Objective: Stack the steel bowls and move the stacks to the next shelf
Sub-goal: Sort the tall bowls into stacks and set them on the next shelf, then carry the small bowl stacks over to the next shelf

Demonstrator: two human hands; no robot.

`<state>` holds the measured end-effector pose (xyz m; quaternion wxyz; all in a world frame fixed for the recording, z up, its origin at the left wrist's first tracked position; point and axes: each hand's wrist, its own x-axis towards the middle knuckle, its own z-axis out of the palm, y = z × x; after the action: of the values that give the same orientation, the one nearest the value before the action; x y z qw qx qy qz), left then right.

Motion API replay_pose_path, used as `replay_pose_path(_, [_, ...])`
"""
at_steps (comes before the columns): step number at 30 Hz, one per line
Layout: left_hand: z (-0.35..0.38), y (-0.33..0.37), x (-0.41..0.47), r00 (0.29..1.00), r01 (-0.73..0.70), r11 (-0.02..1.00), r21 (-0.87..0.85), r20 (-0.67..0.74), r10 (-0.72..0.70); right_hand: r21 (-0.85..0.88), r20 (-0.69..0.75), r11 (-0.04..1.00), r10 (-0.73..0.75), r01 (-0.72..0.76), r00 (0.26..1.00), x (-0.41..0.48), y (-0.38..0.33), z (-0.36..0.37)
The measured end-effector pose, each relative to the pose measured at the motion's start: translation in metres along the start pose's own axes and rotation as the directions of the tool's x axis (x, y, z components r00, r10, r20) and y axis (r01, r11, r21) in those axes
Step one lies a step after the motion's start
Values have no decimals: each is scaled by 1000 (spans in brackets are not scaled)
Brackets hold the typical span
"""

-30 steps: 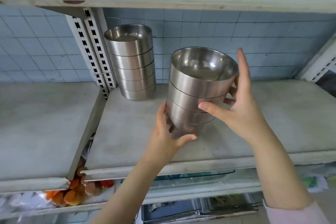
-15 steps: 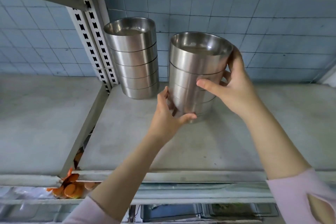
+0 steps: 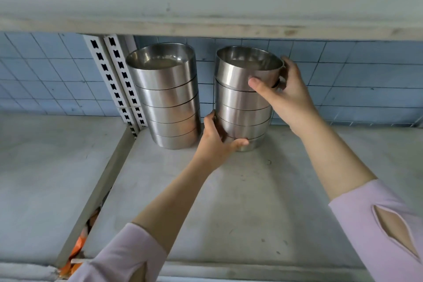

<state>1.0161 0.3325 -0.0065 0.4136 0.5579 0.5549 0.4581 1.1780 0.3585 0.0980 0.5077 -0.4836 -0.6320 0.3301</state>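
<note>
Two stacks of several steel bowls stand side by side at the back of the right-hand shelf (image 3: 240, 201). The left stack (image 3: 167, 98) stands free by the slotted upright. The right stack (image 3: 242, 103) sits on the shelf surface between my hands. My left hand (image 3: 217, 142) grips its bottom bowls, thumb across the front. My right hand (image 3: 281, 89) grips the top bowl near the rim, thumb in front and fingers behind it. The top bowl sits slightly tilted on the stack.
A white slotted upright (image 3: 119, 84) divides this shelf from the left-hand shelf (image 3: 45, 167). Blue tiled wall (image 3: 343, 75) runs behind. Another shelf board (image 3: 206, 7) hangs close overhead. Orange items (image 3: 77, 247) show through the gap below.
Both hands carried the right stack backward and left across the shelf until it came to stand beside the first stack near the wall. The camera moved closer.
</note>
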Motion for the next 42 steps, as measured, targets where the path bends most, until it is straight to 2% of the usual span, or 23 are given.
replay_pose_path(4, [0,-2,3,1000,0,998,62,-7,1,-17,-16,998,-53,53,998,5,-5,-8])
replay_pose_path(17, [1,3,1,999,43,994,101,18,-45,-25,46,1000,-7,8,999,8,2,-11])
replay_pose_path(19, [0,6,-3,997,65,989,135,27,-69,-19,10,1000,23,-23,1000,2,0,-10])
replay_pose_path(22, [-7,18,-23,996,69,972,223,44,-80,-10,-131,998,59,-60,990,-27,-8,-5])
replay_pose_path(25, [-31,23,-61,997,23,959,283,61,-42,-8,-249,999,47,-51,967,-80,-22,2])
replay_pose_path(29, [-99,20,-131,996,-83,965,250,40,76,-28,-235,998,45,-53,971,-154,-33,27])
replay_pose_path(31, [-145,14,-174,996,-78,969,235,-12,83,-50,-189,997,49,-59,981,-186,-39,54])
replay_pose_path(34, [-221,-2,-236,989,5,977,213,-143,26,-123,-46,992,-2,-4,999,-223,-60,117])
replay_pose_path(37, [-302,-20,-288,964,100,973,207,-262,-43,-147,141,983,-85,106,986,-247,-87,202])
replay_pose_path(42, [-432,-40,-358,886,159,964,214,-462,-44,-67,270,976,-182,207,946,-282,-137,348])
